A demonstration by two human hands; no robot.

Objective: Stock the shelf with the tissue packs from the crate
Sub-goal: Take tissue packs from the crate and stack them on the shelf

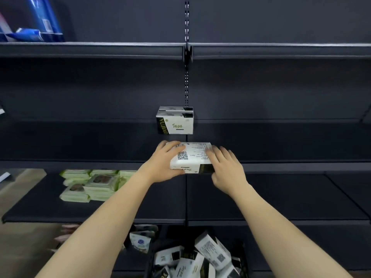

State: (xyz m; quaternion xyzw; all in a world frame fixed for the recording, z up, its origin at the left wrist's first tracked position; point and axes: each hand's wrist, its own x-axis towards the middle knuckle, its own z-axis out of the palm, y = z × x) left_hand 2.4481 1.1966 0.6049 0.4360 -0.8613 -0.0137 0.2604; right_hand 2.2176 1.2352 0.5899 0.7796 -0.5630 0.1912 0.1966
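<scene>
Dark metal shelving fills the view, its middle shelf (pixel 100 141) nearly bare. Fingers of the left hand (pixel 163 164) curl over the far top edge of a tissue pack (pixel 190 157), thumb under its near corner; the right hand (pixel 225 167) clasps the opposite end. The pack sits at the shelf's front lip, ahead of two stacked packs (pixel 174 120) at the back. It looks light and soft, its film wrap likely slippery, so gripping both short ends seems safest. More packs fill the crate (pixel 192 259) below; green wipes (pixel 90 185) lie on the lower shelf
</scene>
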